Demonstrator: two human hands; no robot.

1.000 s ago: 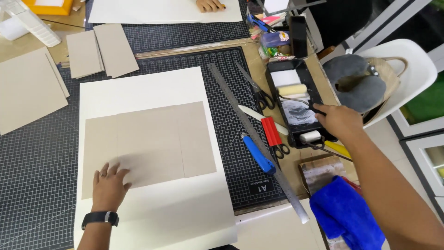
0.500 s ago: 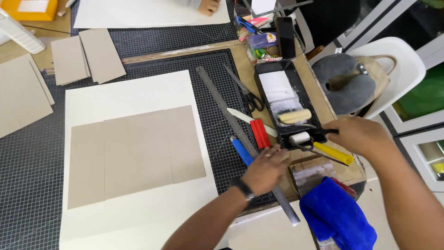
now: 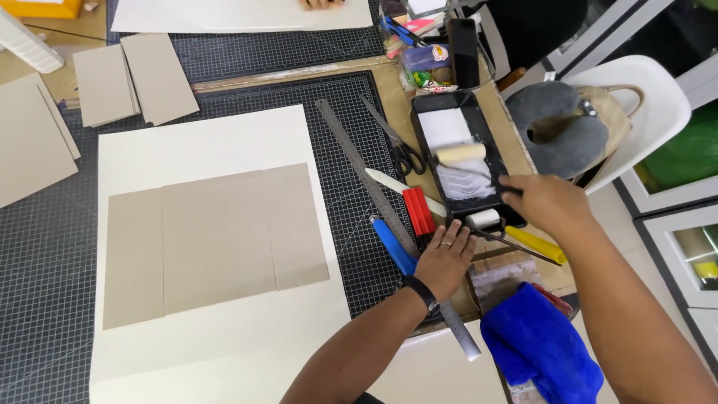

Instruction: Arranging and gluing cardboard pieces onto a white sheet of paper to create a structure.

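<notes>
Resting flat, fingers spread, the left hand (image 3: 445, 258) lies on the steel ruler (image 3: 374, 194) beside the blue knife (image 3: 393, 245). The right hand (image 3: 544, 203) has fingers closed around the roller handle (image 3: 479, 170) over the black tray (image 3: 499, 150).

Bright, even light fills the scene, and shadows under the forearms are soft and faint. The white paper sheet (image 3: 202, 142) looks slightly washed out. Focus is sharp at centre; straight lines bow towards the edges.
</notes>
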